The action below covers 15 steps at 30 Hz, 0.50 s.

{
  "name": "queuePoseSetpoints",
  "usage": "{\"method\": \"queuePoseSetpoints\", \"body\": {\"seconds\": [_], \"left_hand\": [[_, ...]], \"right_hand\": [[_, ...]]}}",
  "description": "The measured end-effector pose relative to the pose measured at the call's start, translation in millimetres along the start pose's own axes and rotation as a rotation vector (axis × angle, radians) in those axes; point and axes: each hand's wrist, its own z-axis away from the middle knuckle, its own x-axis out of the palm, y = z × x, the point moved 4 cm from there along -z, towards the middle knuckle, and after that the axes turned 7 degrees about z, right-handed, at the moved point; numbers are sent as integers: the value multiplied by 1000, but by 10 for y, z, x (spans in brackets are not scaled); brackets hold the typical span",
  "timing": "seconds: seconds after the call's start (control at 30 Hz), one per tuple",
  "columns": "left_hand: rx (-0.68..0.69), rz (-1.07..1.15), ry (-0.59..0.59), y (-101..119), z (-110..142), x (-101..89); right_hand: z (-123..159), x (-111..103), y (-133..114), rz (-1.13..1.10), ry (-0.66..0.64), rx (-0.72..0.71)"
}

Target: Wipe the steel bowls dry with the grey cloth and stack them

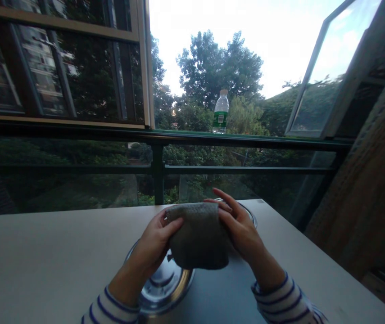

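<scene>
A grey cloth (pixel 199 238), folded over, hangs between my two hands above the white table. My left hand (pixel 155 240) pinches its upper left corner, the thumb lying on the front. At the cloth's right edge, my right hand (pixel 242 225) grips it, with one finger raised and stretched out. Below the cloth and my left forearm lies a shiny round metal lid or dish (pixel 175 299), partly covered. Behind my right hand the rim of another round metal piece (pixel 253 217) shows; the hand hides most of it.
The white table (pixel 60 252) reaches to a dark green railing (pixel 246 141) at an open window. A clear plastic bottle with a green label (pixel 220 114) stands on the railing ledge. A brown curtain (pixel 364 202) hangs at the right.
</scene>
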Motion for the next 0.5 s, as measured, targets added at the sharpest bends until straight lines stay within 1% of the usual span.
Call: {"method": "queuePoseSetpoints", "body": {"seconds": [0.07,0.1,0.13,0.17,0.2,0.27,0.3,0.33,0.4,0.47,0.5], "left_hand": [[41,12,46,14,-10,-25],[55,19,72,22,-14,-35],[65,23,89,28,-16,-37],[70,20,97,30,-16,-34],[71,7,100,27,-17,-29],[53,-49,98,-1,-19,-21],[46,-90,100,-21,-23,-22],[47,-139,111,-40,-26,-29],[87,-235,155,-61,-34,-54],[116,-286,184,-73,-38,-67],[100,-289,187,-85,-39,-68]], "right_hand": [[13,45,74,-182,-146,120],[18,72,106,-211,-214,162],[16,89,131,-166,-245,170],[6,97,146,-77,-238,155],[-7,101,151,28,-203,126],[-25,106,129,195,-94,61],[-25,115,107,232,-52,36],[-19,132,85,242,-38,23],[11,178,35,269,-72,-21],[56,211,-34,392,-87,-146],[83,218,-72,502,-59,-236]]}}
